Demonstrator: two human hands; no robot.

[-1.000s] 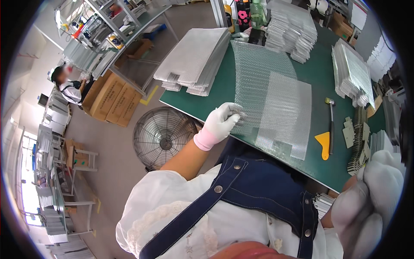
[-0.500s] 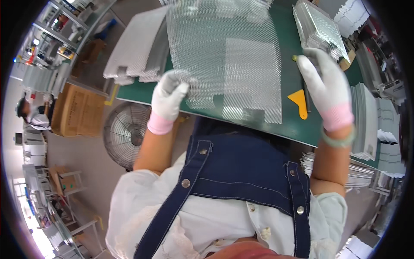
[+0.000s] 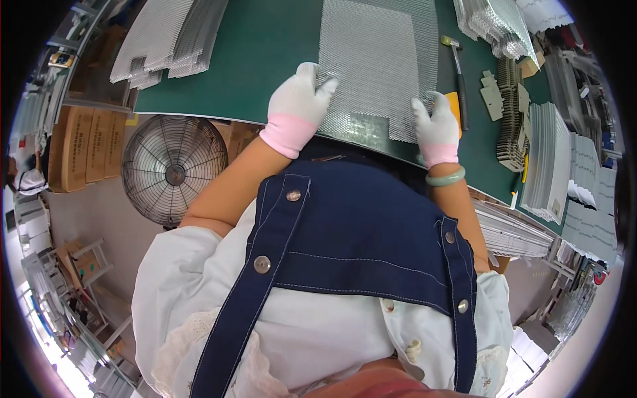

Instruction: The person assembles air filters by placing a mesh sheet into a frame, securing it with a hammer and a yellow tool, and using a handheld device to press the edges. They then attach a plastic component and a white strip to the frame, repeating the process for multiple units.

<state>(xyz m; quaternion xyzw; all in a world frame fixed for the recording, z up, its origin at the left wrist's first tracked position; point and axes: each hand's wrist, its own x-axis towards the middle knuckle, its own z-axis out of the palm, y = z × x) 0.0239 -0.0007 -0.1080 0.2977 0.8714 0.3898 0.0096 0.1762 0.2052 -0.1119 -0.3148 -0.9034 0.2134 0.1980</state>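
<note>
A silvery expanded-metal mesh sheet [image 3: 368, 60] with a notched near edge lies on the green table in front of me, overlapping a wider mesh sheet [image 3: 426, 40]. My left hand [image 3: 298, 99], in a white glove with a pink cuff, rests at its left edge, thumb over the mesh and forefinger apart. At the near right corner is my right hand [image 3: 438, 126], gloved alike, thumb and fingers apart beside the edge. Both hands look open. Partly hidden behind the right hand is a yellow scraper [image 3: 454, 103]. A black-handled hammer [image 3: 458, 76] lies just beyond it.
More mesh sheets [image 3: 156, 33] are stacked at the far left, others [image 3: 494, 26] at the far right. Grey-beige slotted parts [image 3: 509, 113] stand in a row near white panels [image 3: 545, 159] on the right. A floor fan [image 3: 174, 174] and cardboard boxes [image 3: 86, 149] stand left of the table.
My right hand has come left and nearer, from beyond the scraper to the sheet's right edge. The left hand has shifted right along with my view and loosened its pinch on the mesh.
</note>
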